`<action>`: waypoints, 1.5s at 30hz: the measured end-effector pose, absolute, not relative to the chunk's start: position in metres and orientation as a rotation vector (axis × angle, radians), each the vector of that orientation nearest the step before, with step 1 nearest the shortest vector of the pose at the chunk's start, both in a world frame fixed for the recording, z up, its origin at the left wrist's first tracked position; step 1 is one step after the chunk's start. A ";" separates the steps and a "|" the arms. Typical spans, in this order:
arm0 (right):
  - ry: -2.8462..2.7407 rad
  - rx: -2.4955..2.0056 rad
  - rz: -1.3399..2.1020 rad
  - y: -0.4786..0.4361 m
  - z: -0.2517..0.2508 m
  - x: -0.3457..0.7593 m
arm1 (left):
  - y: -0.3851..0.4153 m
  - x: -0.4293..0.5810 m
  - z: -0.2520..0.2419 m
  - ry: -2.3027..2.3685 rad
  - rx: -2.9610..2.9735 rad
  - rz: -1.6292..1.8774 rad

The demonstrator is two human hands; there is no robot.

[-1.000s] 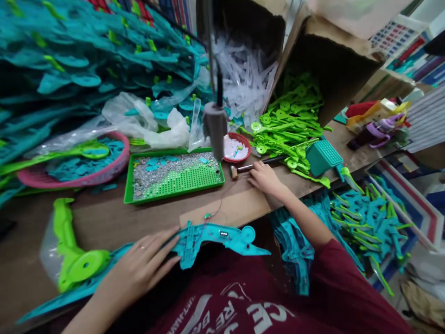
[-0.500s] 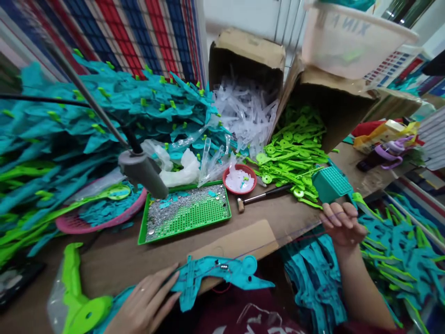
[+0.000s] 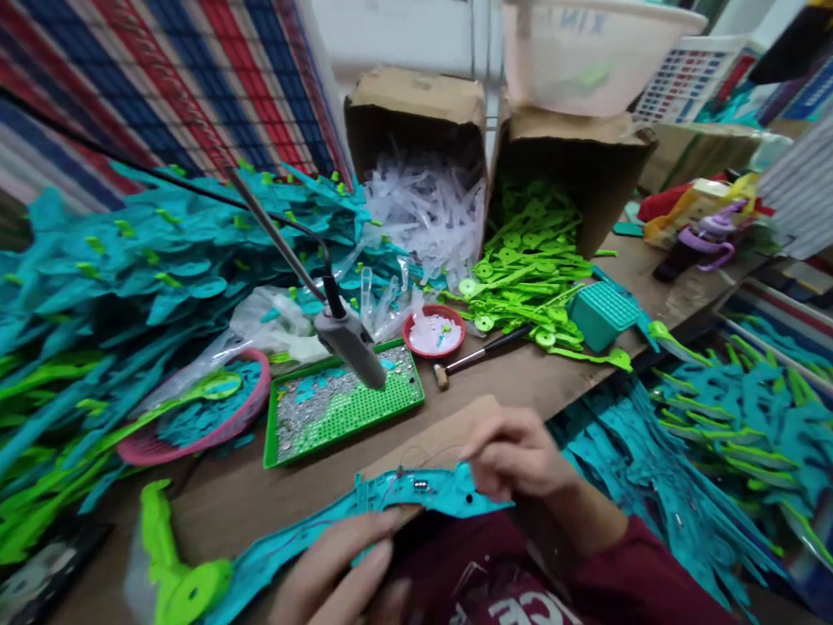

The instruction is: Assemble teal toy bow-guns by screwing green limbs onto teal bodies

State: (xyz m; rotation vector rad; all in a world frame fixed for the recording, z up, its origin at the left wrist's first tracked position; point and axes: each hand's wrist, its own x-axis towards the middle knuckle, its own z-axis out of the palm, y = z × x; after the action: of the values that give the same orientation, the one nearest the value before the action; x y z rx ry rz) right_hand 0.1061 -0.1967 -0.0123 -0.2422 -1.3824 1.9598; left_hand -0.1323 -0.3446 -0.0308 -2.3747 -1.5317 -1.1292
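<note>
A long turquoise plastic shell piece (image 3: pixel 403 486) lies along the table's front edge, hollow side up, with small shiny metal bits and a dark thin thread in it. My left hand (image 3: pixel 344 564), slightly blurred, reaches over its lower edge with fingers stretched and apart, one fingertip at the rim. Above the piece's right end is my right hand (image 3: pixel 521 456), its fingers curled in a pinch. A fine thread (image 3: pixel 423 450) loops from the piece to those fingertips. At the piece's left end lies a lime-green part (image 3: pixel 186 582) with a round disc.
A green perforated tray (image 3: pixel 351 427) of small metal bits stands behind, beneath a grey lamp-like head (image 3: pixel 351 343). Nearby are a pink basket (image 3: pixel 260 399), red bowl (image 3: pixel 423 345) and hammer (image 3: pixel 468 356). Turquoise pieces (image 3: pixel 195 252) pile up left; lime-green parts (image 3: pixel 534 278) spill from a box.
My right hand has come from far right, where it held the thread stretched out, back to the shell's right end. The thread now hangs slack. My left hand has shifted right and lower.
</note>
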 end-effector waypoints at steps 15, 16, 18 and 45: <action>-1.577 -0.764 1.704 -0.187 -0.063 0.151 | -0.221 -0.056 -0.016 -1.575 -2.835 -1.337; -1.695 -0.825 1.492 -0.180 -0.069 0.153 | -0.207 -0.049 -0.014 -1.606 -2.805 -1.339; -1.819 -0.949 1.142 -0.162 -0.087 0.153 | -0.171 -0.027 -0.016 -1.592 -2.741 -1.167; -2.088 -1.910 0.052 -0.096 -0.110 0.246 | -0.147 -0.026 -0.065 -0.811 -2.973 -0.233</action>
State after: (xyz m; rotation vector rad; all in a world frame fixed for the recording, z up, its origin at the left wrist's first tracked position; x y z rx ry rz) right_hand 0.2458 -0.0960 -0.1097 -1.9099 -2.0884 0.0524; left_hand -0.0264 -0.1469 -0.0655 -2.9730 -0.8109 -0.2332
